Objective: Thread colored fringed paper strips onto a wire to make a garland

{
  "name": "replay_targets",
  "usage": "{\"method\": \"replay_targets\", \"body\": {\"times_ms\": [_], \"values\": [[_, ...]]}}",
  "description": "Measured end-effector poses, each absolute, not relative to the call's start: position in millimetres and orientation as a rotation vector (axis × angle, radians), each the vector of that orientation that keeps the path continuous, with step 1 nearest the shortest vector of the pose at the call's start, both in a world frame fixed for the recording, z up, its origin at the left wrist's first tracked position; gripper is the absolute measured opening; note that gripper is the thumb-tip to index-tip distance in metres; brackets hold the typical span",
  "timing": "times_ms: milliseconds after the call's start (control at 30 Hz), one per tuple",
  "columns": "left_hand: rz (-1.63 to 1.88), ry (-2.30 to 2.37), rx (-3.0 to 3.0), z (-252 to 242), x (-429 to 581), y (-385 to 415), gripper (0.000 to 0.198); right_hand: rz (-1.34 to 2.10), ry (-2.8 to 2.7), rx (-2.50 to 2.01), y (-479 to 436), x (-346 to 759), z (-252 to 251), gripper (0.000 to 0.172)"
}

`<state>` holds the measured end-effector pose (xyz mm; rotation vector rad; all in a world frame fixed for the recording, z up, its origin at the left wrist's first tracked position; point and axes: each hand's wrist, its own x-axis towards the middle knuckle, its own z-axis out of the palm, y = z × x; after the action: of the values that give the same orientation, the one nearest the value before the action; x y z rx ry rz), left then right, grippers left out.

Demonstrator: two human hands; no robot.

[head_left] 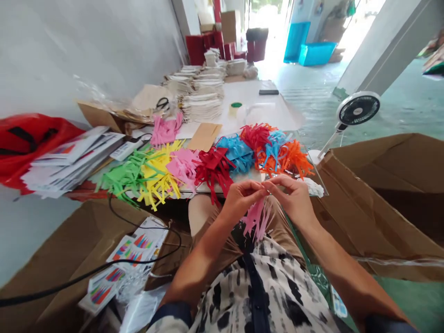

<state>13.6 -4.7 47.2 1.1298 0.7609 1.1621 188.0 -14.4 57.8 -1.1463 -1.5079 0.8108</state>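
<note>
My left hand (245,196) and my right hand (290,196) meet fingertip to fingertip above my lap, both pinched closed. From between them hangs a pink paper tassel (256,218) with its cut strips pointing down; its top is hidden by my fingers. Just beyond, along the table's near edge, lie bunches of fringed paper: green (125,175), yellow (161,171), pink (183,164), red (213,171), blue (237,155) and orange (296,159). The red bunch is close to my left hand, the orange one to my right.
Stacks of pale cloth-like pieces (203,104) stand farther back on the white table (239,99), with black scissors (162,103) and a brown envelope (204,136). Open cardboard boxes flank me at left (52,249) and right (374,217). A white fan (359,108) stands at right; a black cable (104,266) crosses the left side.
</note>
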Motion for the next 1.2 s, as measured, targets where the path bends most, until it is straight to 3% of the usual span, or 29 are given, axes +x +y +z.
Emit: {"method": "replay_targets", "body": {"times_ms": [233, 467, 700, 933, 1100, 1200], "values": [[1.236, 0.696, 1.032, 34.6, 37.5, -40.5, 0.040, 0.476, -1.448, -1.052, -52.2, 191.6, 48.0, 0.023], [1.274, 0.548, 0.975, 67.1, 45.0, -46.9, 0.039, 0.264, -1.481, -0.876, -61.5, 195.7, 74.3, 0.009], [1.098, 0.558, 1.100, 77.1, 16.3, 1.4, 0.039, 0.272, -1.431, -0.950, -29.7, 197.9, 91.1, 0.016], [1.224, 0.420, 0.980, 88.9, -43.9, 70.5, 0.031, 0.264, -1.600, -1.115, 75.0, 184.7, 109.3, 0.022], [1.293, 0.578, 0.792, 61.5, -56.3, 84.2, 0.032, 0.015, -2.128, -1.508, 208.5, 132.1, 117.4, 0.035], [1.304, 0.639, 0.742, 49.8, -51.4, 85.6, 0.035, 0.025, -2.312, -1.689, 289.9, 95.0, 106.0, 0.029]]}}
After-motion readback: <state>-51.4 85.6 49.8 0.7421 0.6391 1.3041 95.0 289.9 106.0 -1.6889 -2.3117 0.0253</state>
